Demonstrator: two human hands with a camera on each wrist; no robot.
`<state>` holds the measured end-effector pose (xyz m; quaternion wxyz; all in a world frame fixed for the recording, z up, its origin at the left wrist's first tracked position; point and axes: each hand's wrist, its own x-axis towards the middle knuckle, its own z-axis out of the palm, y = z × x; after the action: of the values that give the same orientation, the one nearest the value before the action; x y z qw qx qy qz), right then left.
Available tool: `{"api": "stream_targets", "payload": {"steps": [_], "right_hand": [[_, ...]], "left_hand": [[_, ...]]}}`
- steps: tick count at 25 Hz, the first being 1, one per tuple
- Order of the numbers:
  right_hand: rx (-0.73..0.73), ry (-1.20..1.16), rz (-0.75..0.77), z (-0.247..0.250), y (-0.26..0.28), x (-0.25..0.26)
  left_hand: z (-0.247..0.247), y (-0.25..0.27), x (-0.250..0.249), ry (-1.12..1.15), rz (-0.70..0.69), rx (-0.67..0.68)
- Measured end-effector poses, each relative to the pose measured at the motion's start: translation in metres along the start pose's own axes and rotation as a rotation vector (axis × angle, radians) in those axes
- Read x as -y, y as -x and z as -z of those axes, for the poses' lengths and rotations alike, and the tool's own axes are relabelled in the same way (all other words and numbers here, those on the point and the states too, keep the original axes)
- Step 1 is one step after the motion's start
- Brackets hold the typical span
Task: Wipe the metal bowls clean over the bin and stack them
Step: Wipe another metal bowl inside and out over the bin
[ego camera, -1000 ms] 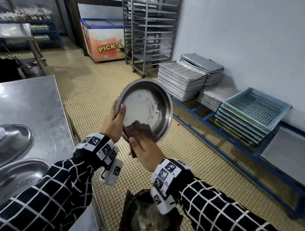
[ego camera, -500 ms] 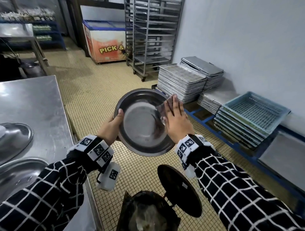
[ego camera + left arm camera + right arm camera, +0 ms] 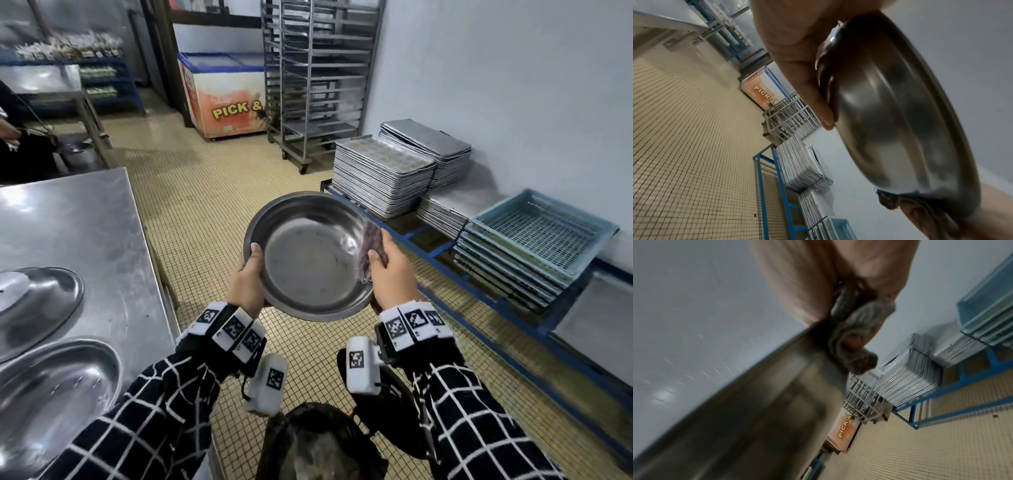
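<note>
- Broadly, the steel counter (image 3: 68,233) fills the left of the head view, with two more metal bowls on it: one upturned (image 3: 37,305), one nearer lying open-side up (image 3: 54,390).
- Along the right wall a low blue rack (image 3: 479,301) carries stacks of baking trays (image 3: 380,174) and a pile of blue plastic crates (image 3: 544,233); a wheeled tray trolley (image 3: 318,85) and a chest freezer (image 3: 222,99) lettered "PICK &" stand farther back on the tiled floor.
- Below the arms sits the bin (image 3: 322,445), open-mouthed, its dark lid (image 3: 394,411) tipped up at the right.
- Held in the air above and beyond the bin is the metal bowl (image 3: 308,257), inside facing the camera and tilted a little, a few faint smears on its bottom.
- On the bowl's near-left rim is the left hand (image 3: 248,284): its grip is closed on the rim, thumb inside, and the left wrist view shows fingers (image 3: 807,78) pressed along the outer wall.
- At the right rim is the right hand (image 3: 390,274), its grip pinched narrow around a brownish cloth (image 3: 370,250), thumb on top.
- That cloth lies against the inner wall just under the right rim; in the blurred right wrist view it bunches around a fingertip (image 3: 853,342) at the bowl's edge.
</note>
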<state>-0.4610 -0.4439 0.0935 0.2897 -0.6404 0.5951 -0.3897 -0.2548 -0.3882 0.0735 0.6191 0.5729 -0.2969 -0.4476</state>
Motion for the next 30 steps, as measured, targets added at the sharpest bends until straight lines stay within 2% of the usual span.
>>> {"api": "stream_targets", "payload": {"steps": [2, 4, 5, 6, 8, 10, 12, 13, 15, 16, 18, 21, 23, 26, 30], "right_hand": [[0.056, -0.022, -0.001, 0.011, -0.003, -0.003], [0.189, -0.041, 0.029, 0.024, -0.014, -0.003], [0.234, -0.051, 0.046, 0.028, -0.018, -0.001], [0.25, -0.059, 0.059, 0.031, -0.02, 0.001], [0.221, -0.065, 0.057, 0.03, -0.017, 0.004], [0.168, -0.125, 0.031, 0.031, -0.008, 0.0], [0.118, -0.238, -0.027, 0.031, 0.004, -0.008], [0.081, -0.28, -0.061, 0.026, 0.011, -0.011], [-0.013, -0.268, -0.102, 0.01, 0.023, -0.015], [-0.036, -0.251, -0.098, 0.004, 0.027, -0.017], [0.003, -0.228, -0.061, 0.002, 0.026, -0.019], [0.173, -0.175, 0.007, 0.022, 0.008, -0.017], [0.224, -0.137, 0.048, 0.027, -0.001, -0.006], [0.084, -0.132, 0.077, 0.013, 0.001, 0.007], [0.027, -0.284, -0.047, -0.021, 0.028, 0.004]], "left_hand": [[0.003, 0.001, -0.002, 0.043, 0.011, 0.175], [0.012, -0.004, -0.008, 0.148, -0.002, 0.36], [0.016, -0.004, -0.01, 0.207, 0.008, 0.41], [0.017, -0.004, -0.013, 0.229, 0.04, 0.394], [0.015, -0.006, -0.013, 0.191, 0.108, 0.251], [0.013, -0.008, -0.011, 0.138, 0.118, 0.133], [0.004, -0.004, -0.005, 0.017, 0.056, 0.049], [-0.003, 0.0, 0.0, -0.121, 0.0, 0.034], [-0.016, 0.011, 0.012, -0.328, -0.063, -0.042], [-0.018, 0.015, 0.017, -0.316, -0.094, -0.067], [-0.015, 0.016, 0.012, -0.105, -0.086, 0.019], [0.01, 0.008, -0.008, 0.135, 0.007, 0.188], [0.019, 0.003, -0.015, 0.146, 0.08, 0.15], [0.017, -0.004, -0.01, 0.071, 0.024, -0.04], [0.003, 0.007, 0.002, -0.125, -0.059, -0.07]]}}
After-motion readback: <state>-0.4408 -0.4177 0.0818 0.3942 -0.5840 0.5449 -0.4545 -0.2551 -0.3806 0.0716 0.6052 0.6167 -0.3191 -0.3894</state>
